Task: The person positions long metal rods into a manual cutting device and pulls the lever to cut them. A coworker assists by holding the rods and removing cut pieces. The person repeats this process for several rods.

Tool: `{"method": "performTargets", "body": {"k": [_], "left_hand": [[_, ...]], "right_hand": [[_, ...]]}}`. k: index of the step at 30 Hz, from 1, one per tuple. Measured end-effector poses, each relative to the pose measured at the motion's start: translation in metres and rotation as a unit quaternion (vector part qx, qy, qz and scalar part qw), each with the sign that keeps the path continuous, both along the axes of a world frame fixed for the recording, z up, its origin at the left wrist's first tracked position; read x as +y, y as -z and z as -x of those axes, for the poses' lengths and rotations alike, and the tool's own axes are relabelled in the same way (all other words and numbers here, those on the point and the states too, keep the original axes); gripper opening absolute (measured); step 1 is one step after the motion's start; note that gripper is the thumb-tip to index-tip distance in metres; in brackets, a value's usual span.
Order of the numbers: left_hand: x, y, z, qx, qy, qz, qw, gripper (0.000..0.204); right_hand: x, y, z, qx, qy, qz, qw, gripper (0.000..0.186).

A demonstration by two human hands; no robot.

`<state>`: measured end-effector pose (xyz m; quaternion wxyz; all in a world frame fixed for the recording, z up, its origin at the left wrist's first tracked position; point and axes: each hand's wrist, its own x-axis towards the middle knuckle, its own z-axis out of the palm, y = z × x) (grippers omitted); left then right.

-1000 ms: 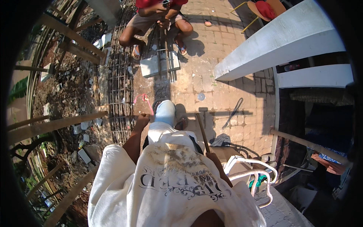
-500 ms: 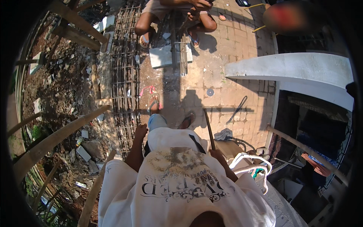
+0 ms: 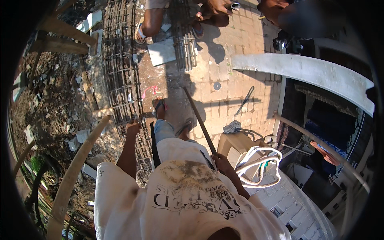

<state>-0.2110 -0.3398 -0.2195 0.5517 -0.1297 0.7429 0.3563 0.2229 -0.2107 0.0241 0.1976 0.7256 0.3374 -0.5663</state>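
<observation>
My right hand (image 3: 221, 162) is closed around one end of a long dark rod (image 3: 200, 120), which slants forward and left over the paving. Whether the rod is metal or wood I cannot make out. My left hand (image 3: 133, 127) hangs at my side with curled fingers and nothing visible in it. Below and beside it runs a long cage of rusty steel bars (image 3: 122, 80). A cardboard box (image 3: 230, 146) and a bent white tubular frame (image 3: 260, 166) stand to the right of my right hand.
Ahead, a person crouches by short steel bars (image 3: 186, 52) and a pale slab (image 3: 162, 54); another person is at the top right. Wooden poles (image 3: 80, 172) and rubble lie left. A curved concrete ledge (image 3: 304, 68) juts in at right. A dark metal loop (image 3: 246, 100) lies on the paving.
I have moved forward beside the bar cage. The rod now slants further left, and my left hand has swung outward. The box and white frame show more fully.
</observation>
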Motion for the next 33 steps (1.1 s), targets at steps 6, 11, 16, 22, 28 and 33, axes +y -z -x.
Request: {"method": "performTargets", "body": {"k": [6, 11, 16, 22, 28, 33], "left_hand": [[0.084, -0.012, -0.073, -0.037, 0.145, -0.082, 0.985, 0.034], [0.061, -0.008, -0.125, 0.114, 0.456, 0.001, 0.882, 0.044], [0.0, -0.006, -0.156, 0.131, 0.51, 0.079, 0.847, 0.056], [-0.056, 0.027, -0.191, 0.078, 0.503, 0.05, 0.859, 0.065], [-0.11, 0.034, -0.269, 0.113, 0.464, 0.177, 0.861, 0.066], [-0.119, 0.036, -0.294, 0.164, 0.47, 0.252, 0.83, 0.064]], "right_hand": [[-0.035, 0.013, -0.007, -0.039, -0.125, -0.043, 0.99, 0.055], [-0.062, 0.064, -0.014, -0.097, -0.12, -0.078, 0.985, 0.071], [-0.091, 0.112, -0.025, -0.083, -0.111, -0.087, 0.987, 0.067], [-0.111, 0.182, -0.062, -0.053, -0.143, -0.166, 0.974, 0.062], [-0.148, 0.234, -0.096, -0.065, -0.154, -0.19, 0.967, 0.054], [-0.154, 0.277, -0.099, -0.063, -0.157, -0.242, 0.955, 0.048]]}}
